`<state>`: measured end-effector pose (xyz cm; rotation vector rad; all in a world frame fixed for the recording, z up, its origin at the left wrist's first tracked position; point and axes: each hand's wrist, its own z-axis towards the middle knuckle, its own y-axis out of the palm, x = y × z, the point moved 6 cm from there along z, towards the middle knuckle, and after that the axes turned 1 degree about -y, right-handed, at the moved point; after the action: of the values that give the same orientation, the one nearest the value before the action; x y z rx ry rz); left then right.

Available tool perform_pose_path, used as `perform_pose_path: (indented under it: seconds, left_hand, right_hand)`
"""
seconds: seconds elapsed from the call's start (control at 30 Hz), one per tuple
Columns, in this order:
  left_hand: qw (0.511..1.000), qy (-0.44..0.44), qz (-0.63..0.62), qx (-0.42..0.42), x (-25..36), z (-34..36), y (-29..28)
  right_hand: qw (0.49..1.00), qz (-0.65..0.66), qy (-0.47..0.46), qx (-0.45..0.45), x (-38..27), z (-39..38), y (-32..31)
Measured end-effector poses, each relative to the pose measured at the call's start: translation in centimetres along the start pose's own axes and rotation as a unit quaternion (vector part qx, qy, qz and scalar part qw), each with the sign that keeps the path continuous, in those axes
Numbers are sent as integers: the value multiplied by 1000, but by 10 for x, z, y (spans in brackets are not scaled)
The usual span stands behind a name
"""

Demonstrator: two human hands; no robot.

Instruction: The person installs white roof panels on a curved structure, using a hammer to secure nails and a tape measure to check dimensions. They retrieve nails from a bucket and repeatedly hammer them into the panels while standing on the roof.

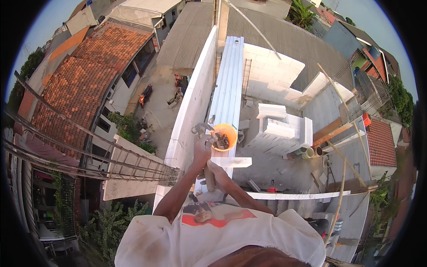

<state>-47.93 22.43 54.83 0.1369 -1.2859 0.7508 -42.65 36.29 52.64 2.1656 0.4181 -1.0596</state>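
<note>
My left hand is closed around a grey metal tool whose curved end sticks up beyond the fingers; its exact kind is too small to tell. Close below it, my right hand has its fingers curled beside a thick grey-brown cylindrical piece; what the fingers grip is partly hidden. Just beyond both hands an orange bucket holds several dark, dirty tools or metal pieces. A narrow white block lies between the bucket and my right forearm.
Long pale metal sheets run away from me under the bucket. A white block wall drops to a yard on the left. Rebar juts out at lower left. Stacked white blocks and buckets stand on the right. Bamboo poles lean nearby.
</note>
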Motion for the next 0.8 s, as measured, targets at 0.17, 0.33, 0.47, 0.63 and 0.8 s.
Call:
perform_pose_path:
  seconds: [0.17, 0.33, 0.47, 0.63, 0.8]
  left_hand:
    - [948, -203, -219, -115, 2, 12, 27]
    - [860, -408, -292, -92, -47, -30, 15]
    - [813, -523, -254, -35, -165, -135, -32]
    - [700, -699, -141, 28, -301, -365, -120]
    - [611, -788, -69, -19, -324, -490, -172]
  right_hand:
    - [997, 53, 35, 33, -25, -9, -10]
    - [986, -111, 35, 123, -3, -34, -77]
    - [965, -166, -20, 201, 25, -83, -130]
    - [885, -298, -211, 289, 15, -126, -171]
    - [964, 117, -136, 194, -26, -115, -152]
